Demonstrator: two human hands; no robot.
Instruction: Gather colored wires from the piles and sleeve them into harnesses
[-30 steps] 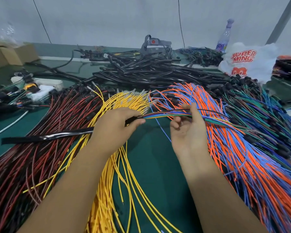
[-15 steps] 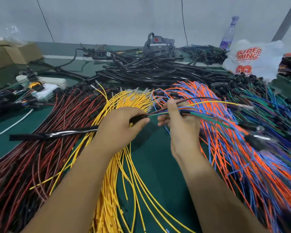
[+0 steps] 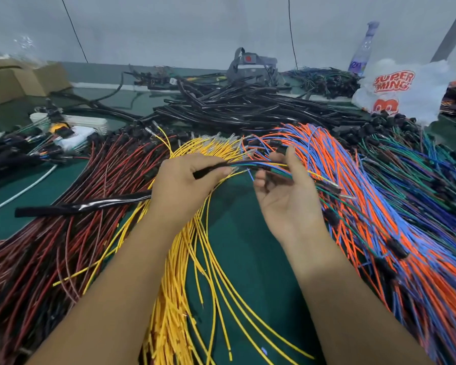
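Green matting covers the workbench (image 3: 237, 259), which stands against a pale grey wall. Across it fan the wire piles: red and dark wires (image 3: 63, 233) on the left, an orange-and-blue pile (image 3: 379, 219) on the right with green and blue wires (image 3: 419, 164) beyond it, and yellow wires (image 3: 184, 285) down the middle. A heap of black sleeved harnesses (image 3: 242, 106) lies farther back, with a white plastic bag (image 3: 400, 90) printed in red at the far right and a cardboard box (image 3: 11, 83) at the far left. Above the bare centre, the left hand (image 3: 184, 185) grips a black sleeve (image 3: 84, 206), fingers curled round its mouth, the tail trailing left over the red wires. A small bundle of mixed wires (image 3: 263, 167) runs from that mouth to the right hand (image 3: 287, 198), which pinches it between thumb and curled fingers.
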